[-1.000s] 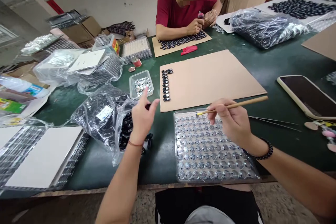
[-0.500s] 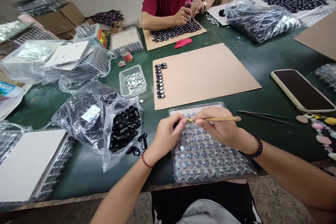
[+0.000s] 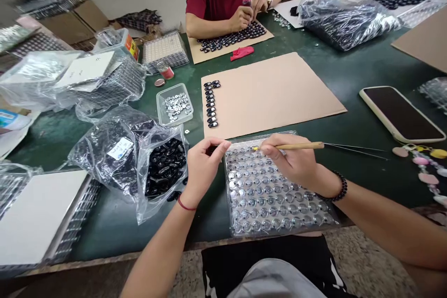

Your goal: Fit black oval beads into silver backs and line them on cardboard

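In my right hand (image 3: 296,163) is a thin wooden stick (image 3: 302,145) with a yellow tip, held pen-like over the far part of a clear plastic tray (image 3: 279,212). Rows of round, shiny pieces fill the tray's pockets. My left hand (image 3: 204,167) hovers by the tray's far left corner, thumb and forefinger pinched together; anything between them is too small to make out. Left of it lies an open plastic bag (image 3: 108,167) of glossy black pieces (image 3: 165,167). Beyond the tray, a short column of black pieces (image 3: 210,104) lies along the left edge of a cardboard sheet (image 3: 272,93).
A plastic box (image 3: 158,109) holds small silvery discs. Thin tweezers (image 3: 356,149) and a phone (image 3: 401,114) lie to the right. Across the table a person in a red shirt (image 3: 206,0) works over black pieces on cardboard. Stacked trays (image 3: 38,219) stand at near left.
My left hand has moved left, away from the stick's tip. My right hand still holds the stick, a little higher in view. The whole view has shifted slightly.
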Demonstrator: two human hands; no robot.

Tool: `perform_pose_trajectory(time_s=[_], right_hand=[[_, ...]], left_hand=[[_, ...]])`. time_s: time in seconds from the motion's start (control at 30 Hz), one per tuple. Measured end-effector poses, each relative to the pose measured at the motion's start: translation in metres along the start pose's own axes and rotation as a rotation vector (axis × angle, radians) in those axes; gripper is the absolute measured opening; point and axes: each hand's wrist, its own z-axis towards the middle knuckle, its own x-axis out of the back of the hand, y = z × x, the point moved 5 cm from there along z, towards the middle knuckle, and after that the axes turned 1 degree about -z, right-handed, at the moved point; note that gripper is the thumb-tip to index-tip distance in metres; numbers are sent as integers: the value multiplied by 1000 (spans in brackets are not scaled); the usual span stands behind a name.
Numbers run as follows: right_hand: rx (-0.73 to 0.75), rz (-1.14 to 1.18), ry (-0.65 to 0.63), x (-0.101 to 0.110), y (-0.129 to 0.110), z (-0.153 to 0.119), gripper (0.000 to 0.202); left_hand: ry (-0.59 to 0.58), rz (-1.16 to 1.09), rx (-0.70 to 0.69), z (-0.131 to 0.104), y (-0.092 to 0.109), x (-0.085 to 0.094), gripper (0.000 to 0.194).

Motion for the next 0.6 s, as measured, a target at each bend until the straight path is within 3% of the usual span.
perform_pose_trajectory(time_s=[0.23, 0.6], right_hand=[[32, 79, 40, 4, -10, -1, 16], [142, -30, -145, -9, -18, -3, 24]], left_hand=[[-349, -72, -25, -19, 5, -34, 24], [-408, 23, -45, -22, 7, -37, 23]])
